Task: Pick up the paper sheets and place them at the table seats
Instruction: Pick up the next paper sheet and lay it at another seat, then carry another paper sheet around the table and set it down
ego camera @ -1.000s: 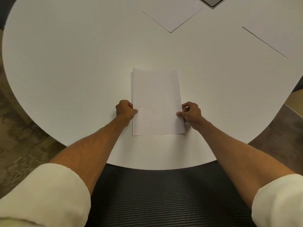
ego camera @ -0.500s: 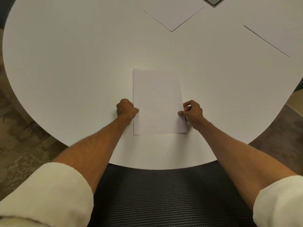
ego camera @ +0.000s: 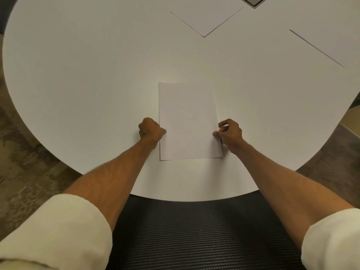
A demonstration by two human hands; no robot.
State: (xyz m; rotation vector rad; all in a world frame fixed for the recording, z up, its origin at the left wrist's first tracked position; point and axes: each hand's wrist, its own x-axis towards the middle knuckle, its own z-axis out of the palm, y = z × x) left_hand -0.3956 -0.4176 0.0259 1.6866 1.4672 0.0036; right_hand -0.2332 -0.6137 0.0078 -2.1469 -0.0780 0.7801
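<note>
Chair at near rim marks this seat. Left hand curled, thumb pinching left edge of paper sheet. Right hand pinching right edge. Two-sided grip likely for squaring it to seat. Sheet flat on table, centred ahead of chair. Top edge slightly offset, maybe several leaves, can't tell. Beyond: middle far sheet and right far sheet lie angled, probably facing other seats.

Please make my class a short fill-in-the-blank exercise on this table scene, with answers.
The left hand pinches the near paper sheet at its ____ edge. The right hand pinches its ____ edge. Beyond it, ____ more paper sheets lie on the white table.
Answers: left; right; two.
</note>
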